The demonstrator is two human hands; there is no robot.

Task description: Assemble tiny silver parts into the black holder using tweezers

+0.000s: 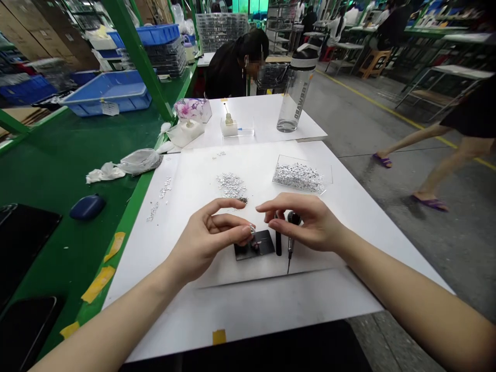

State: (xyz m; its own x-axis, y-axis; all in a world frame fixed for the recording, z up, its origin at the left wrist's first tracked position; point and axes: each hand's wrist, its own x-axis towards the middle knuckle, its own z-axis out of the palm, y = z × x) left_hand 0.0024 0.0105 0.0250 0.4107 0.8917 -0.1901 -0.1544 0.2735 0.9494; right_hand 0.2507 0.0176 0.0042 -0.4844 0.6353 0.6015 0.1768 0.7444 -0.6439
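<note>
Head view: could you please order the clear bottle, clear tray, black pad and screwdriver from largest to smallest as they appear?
1. Clear bottle
2. Clear tray of white pieces
3. Black pad
4. Screwdriver, partly hidden by the right hand

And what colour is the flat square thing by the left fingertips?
The flat square thing is black, seen best in the head view.
</note>
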